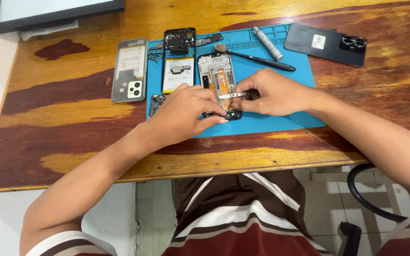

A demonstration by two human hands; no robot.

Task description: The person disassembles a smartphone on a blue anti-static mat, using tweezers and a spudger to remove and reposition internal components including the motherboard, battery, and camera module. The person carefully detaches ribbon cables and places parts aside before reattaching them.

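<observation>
Right hand [274, 92] pinches slim metal tweezers [232, 95] over the opened black phone frame [219, 80], mid blue rubber mat [281, 121]; left hand [188, 114] apparently grips its lower end, fingers curled.

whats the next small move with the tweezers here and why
Probably lower the tweezers tips onto the lower end of the opened phone: the right hand holds them just above it, while the left hand steadies the bottom edge on the blue mat.
</observation>
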